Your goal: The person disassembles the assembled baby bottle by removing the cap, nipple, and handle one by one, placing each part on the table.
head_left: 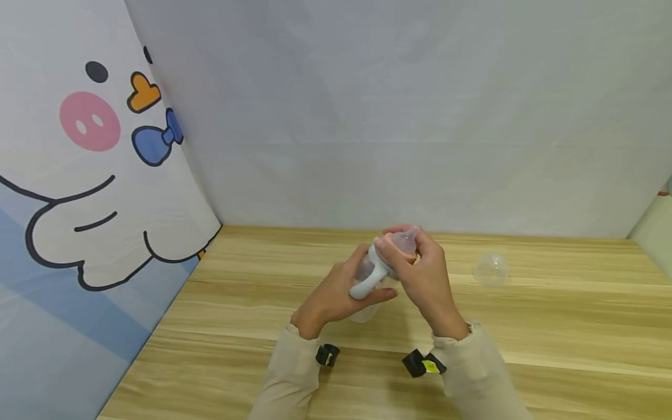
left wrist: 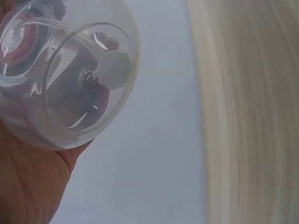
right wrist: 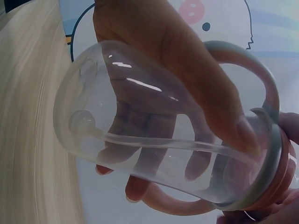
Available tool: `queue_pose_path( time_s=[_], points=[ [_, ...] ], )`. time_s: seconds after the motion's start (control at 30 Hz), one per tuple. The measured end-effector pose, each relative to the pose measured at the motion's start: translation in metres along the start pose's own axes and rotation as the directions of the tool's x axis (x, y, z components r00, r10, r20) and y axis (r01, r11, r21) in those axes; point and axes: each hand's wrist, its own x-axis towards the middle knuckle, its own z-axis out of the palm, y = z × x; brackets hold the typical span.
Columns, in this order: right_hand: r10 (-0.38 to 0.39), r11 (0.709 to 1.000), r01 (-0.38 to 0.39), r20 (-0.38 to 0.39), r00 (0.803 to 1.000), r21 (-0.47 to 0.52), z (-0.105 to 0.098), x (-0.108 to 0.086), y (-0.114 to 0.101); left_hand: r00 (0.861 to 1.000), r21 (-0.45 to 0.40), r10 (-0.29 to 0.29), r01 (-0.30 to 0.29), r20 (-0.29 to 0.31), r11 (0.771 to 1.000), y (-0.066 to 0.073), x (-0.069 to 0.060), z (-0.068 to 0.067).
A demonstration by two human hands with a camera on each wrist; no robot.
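Clear bottle [right wrist: 149,126] in my left hand [head_left: 336,291], fingers wrapped round body, thumb along wall. Inside: thin straw [right wrist: 173,143] running from neck, round weight [right wrist: 81,122] at its end near base. Bottle tilted, nipple [head_left: 405,241] upward, toward my right hand [head_left: 427,280]. Right fingers and thumb curl round pink collar [right wrist: 281,172] beside nipple. Pale blue handle [head_left: 366,286] passes over left hand. Clear dome cap [head_left: 490,269] on table [head_left: 567,326], right of grip, apart. Both forearms angle inward, hands meeting.

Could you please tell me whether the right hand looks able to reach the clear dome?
Probably yes: only table lies between the right hand and the dome, though it would first have to release the bottle.
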Motion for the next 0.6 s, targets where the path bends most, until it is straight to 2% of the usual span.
queue_pose_path(
  time_s=[0.23, 0.4, 0.6],
  points=[
    [0.007, 0.999, -0.009, 0.054, 0.999, 0.037, -0.003, 0.0, -0.001, 1.0, 0.001, 0.001, -0.001, 0.019, 1.0, 0.0, 0.001, -0.001],
    [0.005, 0.996, -0.013, 0.097, 0.995, 0.089, -0.005, -0.001, -0.001, 0.998, -0.04, -0.003, 0.005, 0.058, 0.999, 0.0, -0.001, -0.002],
    [-0.042, 0.992, 0.022, 0.162, 0.986, 0.123, -0.011, -0.001, -0.003, 0.994, -0.099, 0.062, -0.053, 0.09, 0.994, 0.0, -0.001, -0.003]
  ],
)
